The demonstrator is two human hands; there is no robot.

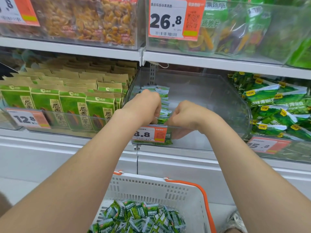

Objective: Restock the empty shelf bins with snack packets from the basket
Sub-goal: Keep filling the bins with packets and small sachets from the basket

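- Seed packets [72, 105], green and brown, stand in upright rows in the left bin, behind a 12.8 price tag [27, 119].
- My left hand [146, 105] reaches over the front wall of the clear bin [210, 98], its fingers curled down onto the row of snack packets [164, 98] and clasping it from the left.
- The row of snack packets is small and green. It stands on edge along the bin's left wall and runs from far to near.
- An 8.8 price tag [149, 134] is fixed to the bin's front.
- My right hand [186, 115] is just right of the row's near end, fingers bent down behind the front wall. I cannot tell if it grasps a packet.
- Pea bags [276, 105], green, are heaped in the right bin.
- The basket [151, 187], white with an orange handle, sits near me, with loose snack packets [139, 216] inside.
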